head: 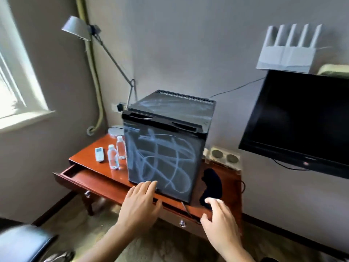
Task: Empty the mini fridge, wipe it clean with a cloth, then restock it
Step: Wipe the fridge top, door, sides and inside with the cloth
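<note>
Both hands, left [138,203] and right [220,222], spread empty before the closed mini fridge [164,148], dark cloth [210,186] beyond right fingertips.

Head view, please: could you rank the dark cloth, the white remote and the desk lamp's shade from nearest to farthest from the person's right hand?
From the right hand:
1. Dark cloth, on the desk right of the mini fridge, just beyond the fingertips.
2. White remote, on the desk's left side, beside the water bottles.
3. Lamp shade, high up at the left, near the window.
</note>
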{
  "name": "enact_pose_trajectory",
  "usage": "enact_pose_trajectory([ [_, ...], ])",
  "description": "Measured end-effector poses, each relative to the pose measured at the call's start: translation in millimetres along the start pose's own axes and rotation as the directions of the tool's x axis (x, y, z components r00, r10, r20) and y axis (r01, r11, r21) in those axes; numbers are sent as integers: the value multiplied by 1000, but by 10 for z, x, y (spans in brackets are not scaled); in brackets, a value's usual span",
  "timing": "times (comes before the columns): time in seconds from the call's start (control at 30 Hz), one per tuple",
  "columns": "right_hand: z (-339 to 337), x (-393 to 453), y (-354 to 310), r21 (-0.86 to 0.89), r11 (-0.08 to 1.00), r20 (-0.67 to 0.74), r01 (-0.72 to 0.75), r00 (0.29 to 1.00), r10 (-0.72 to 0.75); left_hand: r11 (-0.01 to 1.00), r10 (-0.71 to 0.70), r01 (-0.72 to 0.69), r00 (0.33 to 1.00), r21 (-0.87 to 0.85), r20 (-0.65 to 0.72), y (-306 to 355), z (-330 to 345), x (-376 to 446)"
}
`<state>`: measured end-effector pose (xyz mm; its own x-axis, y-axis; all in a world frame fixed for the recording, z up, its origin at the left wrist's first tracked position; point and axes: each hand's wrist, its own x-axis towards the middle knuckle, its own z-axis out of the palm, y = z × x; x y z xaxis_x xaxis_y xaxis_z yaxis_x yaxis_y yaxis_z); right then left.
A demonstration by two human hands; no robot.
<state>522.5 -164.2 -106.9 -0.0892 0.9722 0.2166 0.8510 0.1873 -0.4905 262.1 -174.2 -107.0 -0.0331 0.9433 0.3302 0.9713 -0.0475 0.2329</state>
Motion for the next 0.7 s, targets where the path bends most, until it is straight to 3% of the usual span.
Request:
enact_pose_trajectory([
  [0.13, 297, 574, -756, -28, 995, -22, 100, 995, -101, 1000, 11, -11, 1000, -13, -28, -722, -168, 392],
  [0.37, 615, 1689, -2022, -138, 968, -138, 211, 963, -230, 987, 159, -160, 984, -7, -86, -1750, -605, 1668],
  [0.57, 737, 2191, -2437, -342, 933, -105, 115, 982, -159, 950, 293, -302, 951, 84, 102, -2018, -649, 2730],
  [0.7, 751, 2536, -2567, -444, 893, -34, 74, 995, -99, 945, 316, -322, 944, 55, 97, -2019, -482, 2799],
])
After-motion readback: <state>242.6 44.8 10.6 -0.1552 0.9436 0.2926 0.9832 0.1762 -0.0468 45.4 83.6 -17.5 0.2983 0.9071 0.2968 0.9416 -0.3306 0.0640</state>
